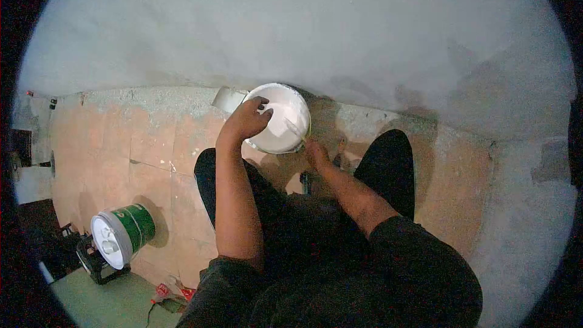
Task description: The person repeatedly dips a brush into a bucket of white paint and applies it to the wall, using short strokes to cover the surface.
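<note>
A white bucket (246, 144) stands on the floor against the wall, between my knees, with white paste (273, 140) inside. Over its left rim reaches my left hand (249, 120), fingers curled but apart, with nothing visible between them. My right hand (316, 153) is closed at the bucket's lower right edge, around the handle of what looks like a putty knife (294, 127). The knife's pale, paste-coated blade lies inside the bucket. A flat grey plate (228, 99), possibly a wide trowel blade, sits just left of the bucket.
The grey plastered wall (291, 24) rises directly ahead. Orange floor tiles (152, 146) have white splashes. Left of me stands a green-and-white tub (136, 226) beside a dark stand (100, 270). Red wrapping (163, 290) lies near the lower left. Another wall (528, 231) is to the right.
</note>
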A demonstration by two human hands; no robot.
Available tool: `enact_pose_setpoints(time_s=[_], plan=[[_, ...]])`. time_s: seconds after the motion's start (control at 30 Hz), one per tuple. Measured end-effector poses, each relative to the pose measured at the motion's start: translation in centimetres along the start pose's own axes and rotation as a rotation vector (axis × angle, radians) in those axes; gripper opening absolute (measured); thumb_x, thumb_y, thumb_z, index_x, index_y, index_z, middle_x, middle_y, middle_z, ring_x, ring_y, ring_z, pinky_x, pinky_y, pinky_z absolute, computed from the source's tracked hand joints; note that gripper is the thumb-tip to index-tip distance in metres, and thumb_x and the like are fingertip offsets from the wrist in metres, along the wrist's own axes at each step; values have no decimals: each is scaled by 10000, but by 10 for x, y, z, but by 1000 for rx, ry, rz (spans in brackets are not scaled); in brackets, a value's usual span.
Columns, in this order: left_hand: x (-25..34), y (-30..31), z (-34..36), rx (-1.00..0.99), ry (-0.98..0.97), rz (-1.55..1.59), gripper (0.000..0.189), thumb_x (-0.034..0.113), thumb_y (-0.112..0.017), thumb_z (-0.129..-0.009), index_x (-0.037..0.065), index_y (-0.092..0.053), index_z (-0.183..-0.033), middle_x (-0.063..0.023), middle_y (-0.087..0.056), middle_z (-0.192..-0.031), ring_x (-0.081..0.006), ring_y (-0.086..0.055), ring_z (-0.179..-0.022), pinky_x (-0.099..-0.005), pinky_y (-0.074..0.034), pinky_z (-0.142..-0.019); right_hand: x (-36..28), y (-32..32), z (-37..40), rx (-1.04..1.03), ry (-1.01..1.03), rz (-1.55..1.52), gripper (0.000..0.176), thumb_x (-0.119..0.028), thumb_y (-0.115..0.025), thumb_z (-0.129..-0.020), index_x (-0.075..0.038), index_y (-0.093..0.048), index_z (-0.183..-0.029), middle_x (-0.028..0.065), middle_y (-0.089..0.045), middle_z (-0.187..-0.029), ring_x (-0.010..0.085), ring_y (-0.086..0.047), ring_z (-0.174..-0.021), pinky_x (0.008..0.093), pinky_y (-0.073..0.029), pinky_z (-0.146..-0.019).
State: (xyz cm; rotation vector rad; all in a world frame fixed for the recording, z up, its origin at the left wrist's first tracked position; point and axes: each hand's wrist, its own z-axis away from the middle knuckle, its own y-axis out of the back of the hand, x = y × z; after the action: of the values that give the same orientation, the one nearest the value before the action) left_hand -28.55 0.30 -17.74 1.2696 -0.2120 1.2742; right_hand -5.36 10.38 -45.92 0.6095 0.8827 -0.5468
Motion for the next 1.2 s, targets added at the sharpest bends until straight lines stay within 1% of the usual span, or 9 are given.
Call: enact_pose_setpoints(time_s=[0.1, 0.2, 0.27, 0.4, 0.47, 0.7, 1.0, 1.07, 1.2], plan=[[-6, -6, -7, 11, -18, 14, 447, 277, -593, -870, -19, -569, -1204, -238, -605, -1175, -348, -601, -1073, -399, -463, -935, 35, 4, -23, -165, -99, 191, 214, -235, -574, -901, -34, -575, -975, 97, -593, -735, 224, -597, -617, 377, -493, -548], [5, -1, 1, 15, 11, 38, 444, 283, -592, -869, -14, -575, -1199, -233, -606, -1177, -349, -589, -1094, -400, -454, -950, 65, -3, -33, 152, 689, 1066, 199, -278, -600, -901, -93, -608, -828, 52, -551, -664, 178, -507, -524, 343, -401, -458], [5, -1, 1, 20, -2, 22, 443, 284, -591, -870, -16, -576, -1195, -230, -609, -1171, -350, -586, -1098, -401, -453, -951, 65, -11, -33, -24, 167, -151, 244, -302, -620, -897, -110, -605, -747, 22, -525, -639, 159, -457, -500, 333, -340, -439], [-2, -3, -1, 25, -18, 22, 442, 289, -591, -870, -15, -578, -1190, -226, -615, -1157, -353, -585, -1097, -399, -454, -950, 81, -13, -44, -9, 128, -365, 259, -311, -624, -899, -83, -608, -776, 5, -485, -616, 159, -429, -493, 348, -316, -444], [-4, -4, -6, 7, -15, 0, 443, 275, -593, -887, -19, -557, -1217, -221, -602, -1184, -331, -590, -1090, -398, -470, -934, 62, 0, -40, -49, -492, -645, 240, -296, -617, -898, -71, -619, -815, -3, -481, -639, 151, -419, -514, 354, -303, -449], [-4, -3, -7, -15, -17, -28, 449, 258, -590, -908, -26, -530, -1250, -214, -590, -1209, -310, -593, -1082, -390, -485, -919, -10, 7, 8, -24, -359, -624, 239, -294, -547, -931, -73, -624, -888, 13, -496, -690, 145, -482, -612, 361, -384, -520], [-6, -3, -5, -6, -21, -27, 462, 280, -589, -905, -15, -533, -1255, -208, -595, -1204, -299, -598, -1067, -386, -485, -912, -1, 2, 1, 32, 479, 950, 185, -201, -574, -834, -39, -643, -890, 122, -639, -740, 258, -670, -732, 419, -540, -641], [1, -1, -1, -19, 17, -3, 456, 279, -593, -904, -6, -537, -1255, -211, -597, -1200, -299, -599, -1070, -386, -489, -906, -101, 3, 41, 62, -506, -293, 305, -353, -481, -953, -73, -594, -909, 36, -520, -712, 191, -495, -628, 358, -421, -564], [3, -1, -5, -20, 19, -11, 452, 270, -596, -903, -4, -537, -1257, -213, -598, -1199, -298, -597, -1079, -386, -491, -905, -9, 4, -9, 7, -395, -385, 336, -386, -488, -943, -69, -577, -875, 29, -512, -682, 203, -480, -582, 343, -401, -524]])
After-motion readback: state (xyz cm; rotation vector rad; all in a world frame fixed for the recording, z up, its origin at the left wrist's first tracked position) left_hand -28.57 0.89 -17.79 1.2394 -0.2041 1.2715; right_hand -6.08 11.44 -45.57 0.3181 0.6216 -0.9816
